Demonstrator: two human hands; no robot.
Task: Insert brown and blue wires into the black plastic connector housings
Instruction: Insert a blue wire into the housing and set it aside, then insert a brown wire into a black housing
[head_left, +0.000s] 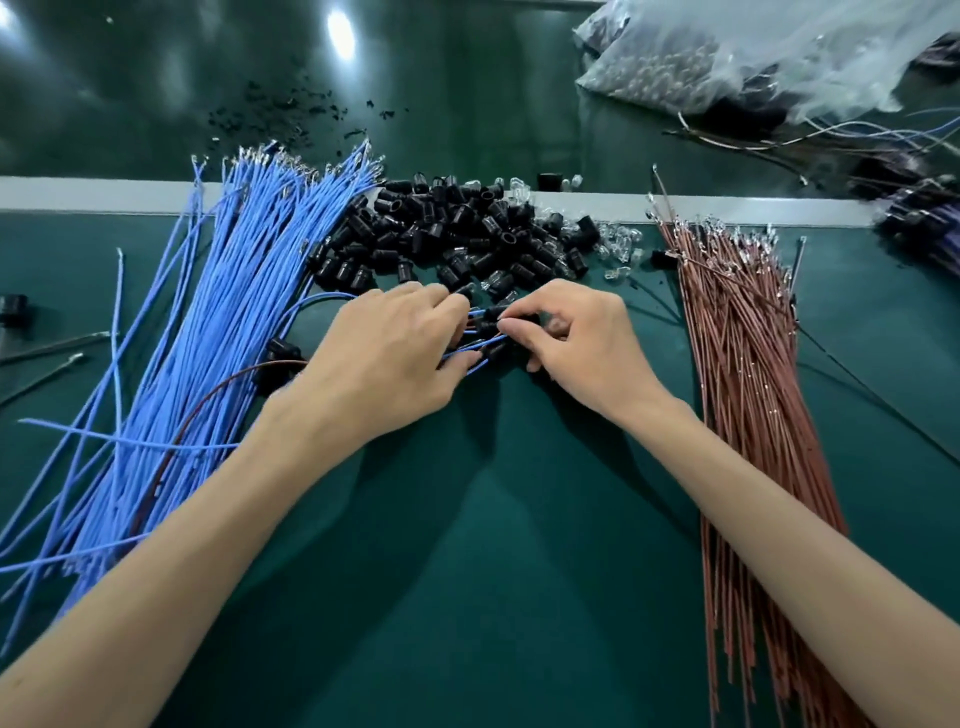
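Several black housings (492, 313) clustered, thin blue wires (480, 347) trailing leftward.

No text, label, brand or number is legible. Nothing readable appears from nine o'clock round to three o'clock.
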